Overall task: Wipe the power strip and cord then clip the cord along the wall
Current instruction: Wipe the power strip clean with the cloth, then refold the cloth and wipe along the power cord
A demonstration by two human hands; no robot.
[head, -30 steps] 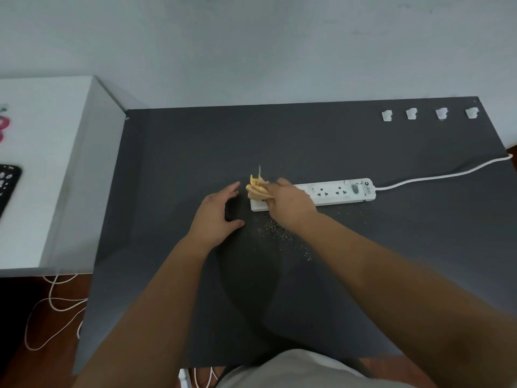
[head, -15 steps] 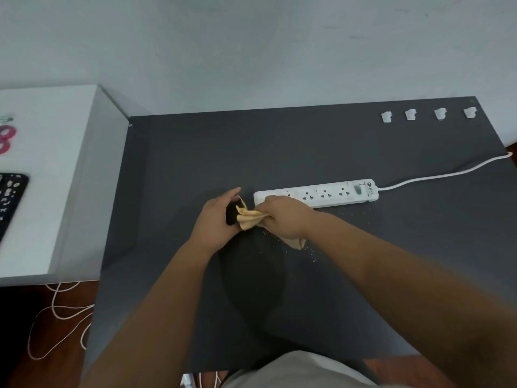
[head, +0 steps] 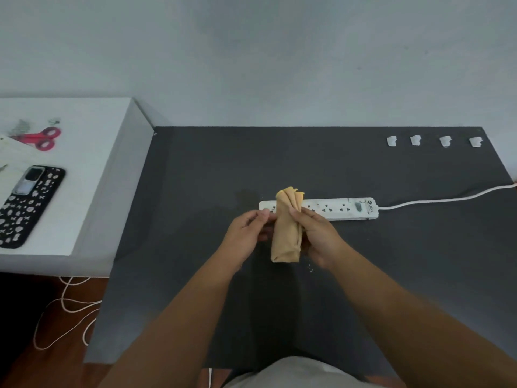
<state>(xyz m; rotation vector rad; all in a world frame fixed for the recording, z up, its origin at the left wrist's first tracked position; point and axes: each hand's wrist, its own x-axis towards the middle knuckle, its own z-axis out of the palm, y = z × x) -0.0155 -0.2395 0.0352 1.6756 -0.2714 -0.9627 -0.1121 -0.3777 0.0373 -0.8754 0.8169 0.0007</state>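
A white power strip (head: pixel 335 210) lies across the middle of the dark grey table (head: pixel 195 169). Its white cord (head: pixel 447 198) runs off the right edge. A folded yellow cloth (head: pixel 286 233) is held upright just in front of the strip's left part, covering a bit of it. My right hand (head: pixel 319 236) grips the cloth's right side. My left hand (head: pixel 249 231) pinches its left edge with the fingertips. Several white cord clips (head: pixel 416 140) sit in a row at the table's far right, near the wall.
A white side table (head: pixel 92 152) stands to the left, holding red scissors (head: pixel 42 138) and a phone in a black patterned case (head: pixel 25 205). White cable loops (head: pixel 64 312) lie on the floor below it. A few crumbs (head: pixel 310 268) lie by the cloth.
My right hand has taken the cloth off the strip's left end and lifted it toward me. My left hand has come off the table and now holds the cloth too.
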